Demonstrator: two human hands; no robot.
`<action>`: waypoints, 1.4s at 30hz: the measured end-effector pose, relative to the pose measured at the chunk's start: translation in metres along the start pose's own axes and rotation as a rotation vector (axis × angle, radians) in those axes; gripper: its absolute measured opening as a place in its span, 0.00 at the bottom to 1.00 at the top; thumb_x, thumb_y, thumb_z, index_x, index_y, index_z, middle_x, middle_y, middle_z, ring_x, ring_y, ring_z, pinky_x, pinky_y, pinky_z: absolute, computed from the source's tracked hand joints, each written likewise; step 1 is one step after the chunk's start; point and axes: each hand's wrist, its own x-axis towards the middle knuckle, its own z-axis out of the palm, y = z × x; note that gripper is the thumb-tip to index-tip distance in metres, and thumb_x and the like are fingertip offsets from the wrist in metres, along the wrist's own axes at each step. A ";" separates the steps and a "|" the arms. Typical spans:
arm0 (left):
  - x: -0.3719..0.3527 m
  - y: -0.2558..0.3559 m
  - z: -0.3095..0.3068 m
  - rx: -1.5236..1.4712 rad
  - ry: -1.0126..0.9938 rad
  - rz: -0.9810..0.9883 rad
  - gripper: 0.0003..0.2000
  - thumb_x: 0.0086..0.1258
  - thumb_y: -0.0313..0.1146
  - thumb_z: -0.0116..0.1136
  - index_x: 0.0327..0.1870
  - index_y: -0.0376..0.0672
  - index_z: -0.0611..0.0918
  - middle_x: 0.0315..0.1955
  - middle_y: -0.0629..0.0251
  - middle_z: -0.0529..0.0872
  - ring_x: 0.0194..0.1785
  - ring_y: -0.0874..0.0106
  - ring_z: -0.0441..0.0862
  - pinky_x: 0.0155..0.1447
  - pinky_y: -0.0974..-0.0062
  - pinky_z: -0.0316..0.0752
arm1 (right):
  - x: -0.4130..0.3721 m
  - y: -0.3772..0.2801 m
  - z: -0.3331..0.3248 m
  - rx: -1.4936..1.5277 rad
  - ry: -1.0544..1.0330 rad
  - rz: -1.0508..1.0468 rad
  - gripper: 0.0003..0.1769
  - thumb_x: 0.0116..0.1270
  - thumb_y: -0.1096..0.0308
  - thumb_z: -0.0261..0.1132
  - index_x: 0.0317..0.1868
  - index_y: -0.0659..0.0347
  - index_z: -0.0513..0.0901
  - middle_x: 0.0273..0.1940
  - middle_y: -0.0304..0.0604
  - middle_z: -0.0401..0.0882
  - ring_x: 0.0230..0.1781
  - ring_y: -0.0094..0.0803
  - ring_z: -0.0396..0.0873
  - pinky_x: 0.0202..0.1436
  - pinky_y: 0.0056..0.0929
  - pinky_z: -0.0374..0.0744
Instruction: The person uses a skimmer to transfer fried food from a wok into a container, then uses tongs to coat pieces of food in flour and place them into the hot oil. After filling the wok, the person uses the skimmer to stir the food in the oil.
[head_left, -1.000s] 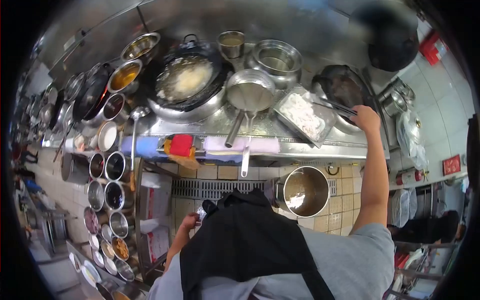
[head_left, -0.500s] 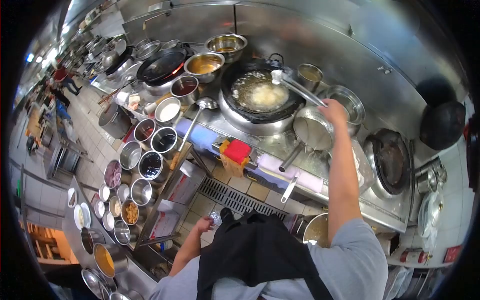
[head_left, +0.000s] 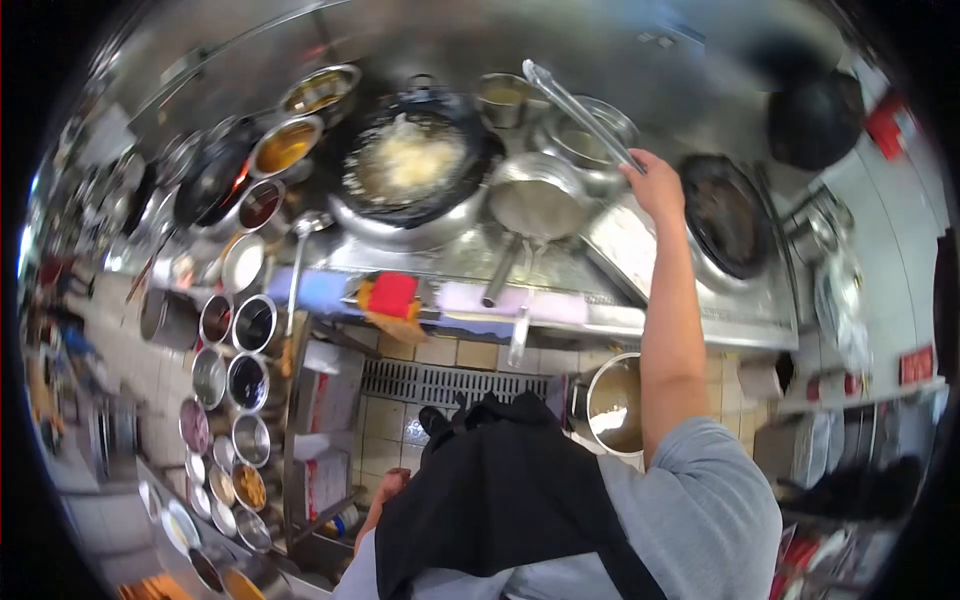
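Observation:
My right hand (head_left: 655, 187) is closed around the handle end of long metal tongs (head_left: 583, 114), above the stove's right side. The tips point up and left toward the back wall, with no food visible in them. To the left, pale pieces (head_left: 415, 155) fry in bubbling oil inside a black wok (head_left: 385, 212). A strainer (head_left: 540, 208) with a dark handle rests below the tongs, near a steel bowl (head_left: 605, 135). My left hand (head_left: 393, 485) hangs low beside the black apron (head_left: 490, 495), fingers curled; it is partly hidden and nothing shows in it.
Several steel pots of sauces and ingredients line the left, including a dark sauce pot (head_left: 248, 382). A ladle (head_left: 310, 223) lies by the wok. A second wok (head_left: 725, 215) sits at right. A large pot (head_left: 615, 405) stands near my right elbow. A floor grate (head_left: 450, 384) runs below.
The tongs have swung right and away from the wok; the white piece at their tips is gone. My view has turned right. My left hand stays low.

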 end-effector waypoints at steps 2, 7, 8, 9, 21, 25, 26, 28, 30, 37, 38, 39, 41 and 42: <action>0.019 0.012 -0.009 -0.270 0.033 -0.256 0.09 0.62 0.38 0.53 0.38 0.45 0.79 0.32 0.63 0.82 0.31 0.72 0.80 0.27 0.72 0.69 | -0.022 0.035 -0.048 -0.089 -0.003 0.114 0.21 0.57 0.54 0.62 0.52 0.45 0.77 0.44 0.45 0.80 0.46 0.43 0.77 0.48 0.38 0.74; 0.125 0.007 -0.046 -0.735 -0.144 -0.844 0.15 0.63 0.38 0.51 0.51 0.46 0.75 0.34 0.65 0.83 0.30 0.74 0.80 0.25 0.77 0.67 | -0.054 0.123 -0.099 -0.259 0.134 0.318 0.21 0.59 0.55 0.61 0.54 0.45 0.76 0.44 0.47 0.80 0.47 0.46 0.77 0.47 0.40 0.74; 0.143 0.015 -0.058 -0.776 -0.108 -0.826 0.15 0.63 0.37 0.50 0.50 0.46 0.75 0.33 0.66 0.83 0.29 0.74 0.79 0.25 0.77 0.67 | -0.056 0.134 -0.099 -0.258 0.134 0.334 0.21 0.59 0.55 0.61 0.54 0.45 0.76 0.44 0.47 0.80 0.47 0.46 0.77 0.47 0.40 0.74; 0.158 0.022 -0.067 -0.820 -0.070 -0.809 0.14 0.64 0.37 0.50 0.49 0.45 0.75 0.32 0.66 0.83 0.29 0.75 0.79 0.24 0.78 0.66 | -0.057 0.145 -0.097 -0.227 0.190 0.341 0.22 0.59 0.56 0.61 0.55 0.46 0.75 0.44 0.49 0.80 0.47 0.46 0.77 0.48 0.40 0.74; 0.139 0.099 -0.054 -0.653 -0.164 -0.871 0.15 0.61 0.35 0.50 0.49 0.46 0.76 0.34 0.67 0.82 0.27 0.75 0.79 0.27 0.79 0.67 | -0.092 0.227 0.067 -0.119 0.024 0.574 0.21 0.59 0.63 0.60 0.53 0.60 0.73 0.41 0.58 0.78 0.44 0.55 0.76 0.48 0.46 0.74; 0.099 0.099 -0.043 -0.592 -0.223 -0.778 0.15 0.62 0.35 0.49 0.50 0.46 0.76 0.34 0.67 0.82 0.27 0.74 0.80 0.25 0.79 0.66 | -0.107 0.234 0.047 -0.098 -0.022 0.591 0.22 0.59 0.62 0.59 0.55 0.58 0.73 0.44 0.57 0.78 0.47 0.53 0.75 0.50 0.45 0.73; 0.095 0.100 -0.039 -0.594 -0.233 -0.779 0.15 0.62 0.35 0.49 0.50 0.46 0.76 0.34 0.67 0.82 0.27 0.74 0.80 0.25 0.79 0.66 | -0.110 0.234 0.033 -0.100 0.034 0.541 0.23 0.60 0.61 0.59 0.56 0.58 0.72 0.43 0.58 0.78 0.46 0.53 0.76 0.49 0.46 0.73; 0.088 0.100 -0.036 -0.666 -0.182 -0.957 0.15 0.63 0.34 0.47 0.51 0.47 0.75 0.33 0.67 0.83 0.28 0.75 0.81 0.25 0.78 0.65 | -0.129 0.237 -0.004 -0.079 -0.019 0.436 0.25 0.58 0.61 0.61 0.56 0.57 0.73 0.44 0.57 0.78 0.47 0.52 0.75 0.49 0.44 0.73; 0.085 0.097 -0.031 -0.634 -0.199 -0.898 0.15 0.63 0.34 0.46 0.50 0.47 0.75 0.33 0.68 0.83 0.28 0.75 0.81 0.25 0.78 0.65 | -0.141 0.234 -0.053 -0.170 -0.161 0.392 0.23 0.57 0.63 0.62 0.55 0.56 0.74 0.45 0.55 0.78 0.46 0.51 0.76 0.49 0.44 0.74; 0.099 0.078 -0.021 -0.544 -0.207 -0.649 0.15 0.65 0.34 0.44 0.51 0.47 0.75 0.33 0.68 0.82 0.27 0.76 0.79 0.26 0.79 0.64 | -0.119 0.212 -0.120 -0.671 -0.401 0.022 0.13 0.57 0.69 0.56 0.42 0.55 0.80 0.35 0.50 0.80 0.39 0.46 0.79 0.42 0.43 0.77; 0.109 0.079 -0.020 -0.567 -0.197 -0.622 0.15 0.65 0.35 0.44 0.51 0.47 0.75 0.33 0.67 0.82 0.26 0.76 0.79 0.26 0.79 0.64 | -0.112 0.219 -0.111 -0.679 -0.402 0.024 0.13 0.57 0.69 0.56 0.42 0.55 0.80 0.35 0.50 0.80 0.39 0.46 0.79 0.42 0.43 0.77; 0.127 0.102 -0.033 -0.831 -0.139 -0.947 0.15 0.65 0.35 0.45 0.52 0.47 0.75 0.34 0.66 0.82 0.27 0.76 0.78 0.26 0.79 0.64 | -0.104 0.229 -0.097 -0.713 -0.428 -0.049 0.11 0.55 0.69 0.56 0.39 0.56 0.80 0.34 0.50 0.80 0.37 0.46 0.80 0.40 0.43 0.77; 0.145 0.117 -0.049 -0.757 -0.150 -0.921 0.15 0.64 0.35 0.46 0.52 0.47 0.75 0.35 0.65 0.82 0.27 0.76 0.78 0.26 0.79 0.64 | -0.098 0.227 -0.097 -0.743 -0.436 -0.123 0.09 0.54 0.69 0.55 0.35 0.57 0.80 0.33 0.50 0.80 0.35 0.46 0.80 0.38 0.43 0.77; 0.155 0.120 -0.055 -0.688 -0.153 -0.904 0.15 0.64 0.35 0.47 0.52 0.46 0.75 0.35 0.64 0.82 0.28 0.76 0.78 0.27 0.80 0.65 | -0.094 0.220 -0.108 -0.719 -0.368 -0.150 0.08 0.54 0.69 0.56 0.34 0.57 0.79 0.33 0.50 0.80 0.35 0.46 0.80 0.38 0.43 0.77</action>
